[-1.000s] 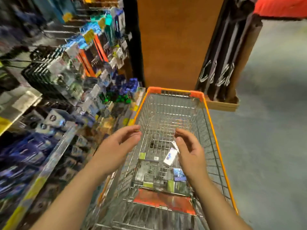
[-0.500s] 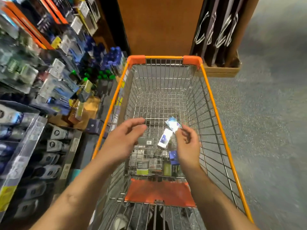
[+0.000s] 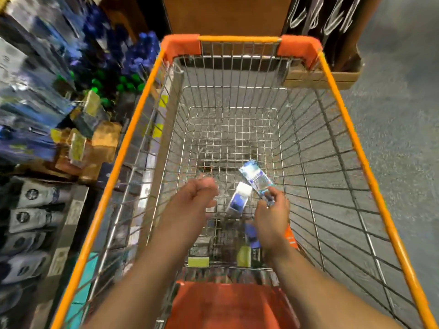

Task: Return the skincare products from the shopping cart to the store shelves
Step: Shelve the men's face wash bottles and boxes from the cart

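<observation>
Head view: we are lifting a packet (image 3: 255, 178) from the cart (image 3: 240, 39).
Right hand (image 3: 272, 219) is pinching its lower end; left hand (image 3: 190, 203) is hovering loose, holding nothing. Packet seems light, crinkly.

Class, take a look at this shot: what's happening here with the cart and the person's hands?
A person leans over an orange-rimmed wire shopping cart parked beside stocked store shelves. The right hand pinches a light blue packet and holds it above the basket. The left hand hovers alongside with loosely curled fingers, holding nothing. A white and blue box and several other small products still lie at the near end of the cart.
</observation>
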{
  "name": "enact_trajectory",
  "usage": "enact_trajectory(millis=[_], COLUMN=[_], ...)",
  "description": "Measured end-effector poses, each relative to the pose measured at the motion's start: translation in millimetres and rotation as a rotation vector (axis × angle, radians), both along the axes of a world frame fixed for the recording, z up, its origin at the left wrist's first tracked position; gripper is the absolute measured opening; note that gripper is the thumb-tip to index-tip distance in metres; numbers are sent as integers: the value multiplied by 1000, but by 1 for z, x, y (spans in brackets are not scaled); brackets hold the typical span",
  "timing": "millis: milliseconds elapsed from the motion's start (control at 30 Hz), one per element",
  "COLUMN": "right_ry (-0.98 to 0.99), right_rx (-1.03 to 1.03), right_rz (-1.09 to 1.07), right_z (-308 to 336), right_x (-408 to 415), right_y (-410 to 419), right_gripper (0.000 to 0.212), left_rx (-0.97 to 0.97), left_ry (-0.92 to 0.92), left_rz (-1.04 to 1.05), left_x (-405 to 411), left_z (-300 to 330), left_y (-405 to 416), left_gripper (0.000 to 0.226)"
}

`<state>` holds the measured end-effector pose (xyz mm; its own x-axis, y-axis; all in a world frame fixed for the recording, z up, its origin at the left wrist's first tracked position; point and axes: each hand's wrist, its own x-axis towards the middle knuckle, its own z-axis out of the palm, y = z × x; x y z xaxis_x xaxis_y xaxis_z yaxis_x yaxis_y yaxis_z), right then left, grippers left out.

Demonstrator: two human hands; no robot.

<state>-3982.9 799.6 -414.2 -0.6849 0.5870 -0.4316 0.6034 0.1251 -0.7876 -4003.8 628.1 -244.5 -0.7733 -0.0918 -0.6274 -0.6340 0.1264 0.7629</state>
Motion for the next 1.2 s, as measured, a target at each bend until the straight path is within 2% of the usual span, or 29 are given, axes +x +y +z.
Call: enact_trajectory(millis=[167,267,433,567,633,700,800,900,1000,1200], right_ry=[-124,-254,-384,-463,-511,-518,-459,-420,-412,-267], right_rx=[175,312,516,602,620,620,661,671,583,362], right_rz=[101,260,432,452,473,491,489,437,360,236], right_z=[-25,-39,-67,-73,-71,-69,-61,-42,-17,39], right_x=[-11,-19,-27,-29,-29,-26,-19,-14,-12,7], right_y=[13,23,30,32,33,33,31,25,18,2], right_gripper=[60,50,68,53,45,51,56,51,50,57], left_rx=[64,76,74,43,26,22,14,-4,-42,-29], left_ry=[-26,-36,-54,-87,-93,-108,-147,-184,-212,-231], left_rz=[67,54,43,34,26,22,31,23,11,-3], left_x=[-6,-5,-2,8,11,14,16,17,21,35], left_z=[-20,-25,-39,-48,-49,-47,-41,-30,-17,19], left_y=[4,2,-4,-4,-3,-3,-1,1,5,7], left_gripper=[13,18,19,15,14,13,14,12,11,12])
